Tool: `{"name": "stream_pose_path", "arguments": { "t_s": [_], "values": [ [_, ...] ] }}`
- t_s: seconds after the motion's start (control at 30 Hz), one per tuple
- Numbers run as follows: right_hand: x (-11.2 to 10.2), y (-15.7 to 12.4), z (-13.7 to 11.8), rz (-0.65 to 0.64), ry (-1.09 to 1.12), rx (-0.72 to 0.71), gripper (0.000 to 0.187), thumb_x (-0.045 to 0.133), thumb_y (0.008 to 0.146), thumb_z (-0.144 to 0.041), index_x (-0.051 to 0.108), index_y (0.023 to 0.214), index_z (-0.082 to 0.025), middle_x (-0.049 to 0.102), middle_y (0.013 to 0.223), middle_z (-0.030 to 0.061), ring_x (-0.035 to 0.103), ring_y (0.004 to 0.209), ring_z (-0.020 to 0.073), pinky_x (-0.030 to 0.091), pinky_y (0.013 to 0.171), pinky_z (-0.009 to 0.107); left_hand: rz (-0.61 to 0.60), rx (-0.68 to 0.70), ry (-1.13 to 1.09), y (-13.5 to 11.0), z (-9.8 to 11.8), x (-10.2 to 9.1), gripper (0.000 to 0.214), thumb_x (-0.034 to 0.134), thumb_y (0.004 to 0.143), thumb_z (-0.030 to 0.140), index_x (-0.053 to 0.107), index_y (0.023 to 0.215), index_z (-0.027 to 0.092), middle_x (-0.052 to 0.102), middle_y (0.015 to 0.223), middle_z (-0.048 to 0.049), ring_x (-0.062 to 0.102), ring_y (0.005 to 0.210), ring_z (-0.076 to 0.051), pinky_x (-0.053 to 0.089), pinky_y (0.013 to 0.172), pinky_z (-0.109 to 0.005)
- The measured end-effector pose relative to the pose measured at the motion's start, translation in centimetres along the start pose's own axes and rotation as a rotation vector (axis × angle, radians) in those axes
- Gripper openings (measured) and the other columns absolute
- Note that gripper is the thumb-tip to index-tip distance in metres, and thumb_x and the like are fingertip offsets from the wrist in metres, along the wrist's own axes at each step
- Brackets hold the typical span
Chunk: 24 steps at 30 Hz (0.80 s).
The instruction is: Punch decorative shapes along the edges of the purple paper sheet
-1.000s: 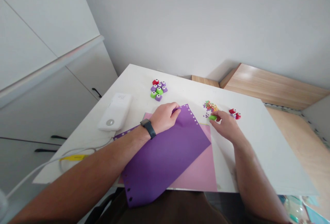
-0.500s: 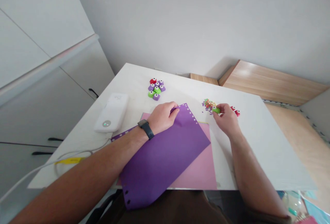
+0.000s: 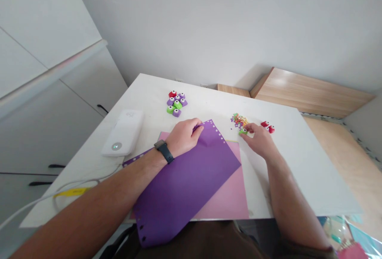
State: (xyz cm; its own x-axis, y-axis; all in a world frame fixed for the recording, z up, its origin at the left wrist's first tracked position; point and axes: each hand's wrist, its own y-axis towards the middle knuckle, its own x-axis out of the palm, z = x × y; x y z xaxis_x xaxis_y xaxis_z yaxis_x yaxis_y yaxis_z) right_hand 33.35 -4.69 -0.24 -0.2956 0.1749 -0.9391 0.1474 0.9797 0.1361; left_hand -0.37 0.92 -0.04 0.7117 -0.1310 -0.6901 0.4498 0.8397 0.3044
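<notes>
**A:** Going left to right, what's on the table point(image 3: 301, 171)?

**B:** A white power bank point(image 3: 123, 133), then a cluster of purple, green and red paper punches point(image 3: 176, 103) further back. In front lies the purple sheet point(image 3: 191, 183), over a pink sheet point(image 3: 229, 199). Its long axis slants from near left to far right.

**A:** And the left grip point(image 3: 182, 136)?

**B:** Closed on the sheet's top corner, fingers over the holed edge, so it's the nearer hand.

**A:** Further right?

**B:** The right grip point(image 3: 259, 140) is pinched together on a green paper punch point(image 3: 242, 131), with the sheet close by on its left. Beside it sit a heap of coloured paper bits point(image 3: 238, 119) and two red punches point(image 3: 267, 127).
</notes>
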Motion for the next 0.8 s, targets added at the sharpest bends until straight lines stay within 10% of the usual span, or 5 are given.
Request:
{"name": "stream_pose_path", "arguments": {
  "t_s": [0.23, 0.5, 0.8],
  "values": [
    [0.6, 0.7, 0.0, 0.202, 0.002, 0.023, 0.026, 0.069, 0.091, -0.039, 0.073, 0.109, -0.021, 0.078, 0.102, 0.0114, 0.066, 0.101, 0.0319, 0.049, 0.095, 0.047, 0.0, 0.008, 0.012, -0.1, -0.2, 0.1, 0.019, 0.056, 0.103, 0.033, 0.071, 0.1, 0.022, 0.08, 0.095, -0.0048, 0.072, 0.085, -0.022, 0.048, 0.074, -0.033],
    [2.1, 0.5, -3.0, 0.075, 0.137, -0.108, 0.024, 0.071, 0.091, -0.037, 0.074, 0.111, -0.024, 0.079, 0.106, 0.0079, 0.068, 0.1, 0.0281, 0.052, 0.093, 0.043, -0.005, 0.002, -0.003, 0.0, -0.1, 0.1, 0.018, 0.056, 0.103, 0.033, 0.07, 0.099, 0.022, 0.078, 0.093, -0.0041, 0.07, 0.083, -0.022, 0.046, 0.075, -0.034],
    [0.4, 0.9, 0.2, 0.222, -0.045, 0.043, 0.024, 0.069, 0.091, -0.037, 0.073, 0.11, -0.022, 0.079, 0.103, 0.0113, 0.063, 0.104, 0.0324, 0.047, 0.099, 0.047, -0.008, 0.004, -0.007, 0.0, 0.0, 0.0, 0.019, 0.056, 0.103, 0.034, 0.068, 0.096, 0.022, 0.076, 0.09, -0.0035, 0.068, 0.08, -0.021, 0.043, 0.073, -0.034]
  ]
}}
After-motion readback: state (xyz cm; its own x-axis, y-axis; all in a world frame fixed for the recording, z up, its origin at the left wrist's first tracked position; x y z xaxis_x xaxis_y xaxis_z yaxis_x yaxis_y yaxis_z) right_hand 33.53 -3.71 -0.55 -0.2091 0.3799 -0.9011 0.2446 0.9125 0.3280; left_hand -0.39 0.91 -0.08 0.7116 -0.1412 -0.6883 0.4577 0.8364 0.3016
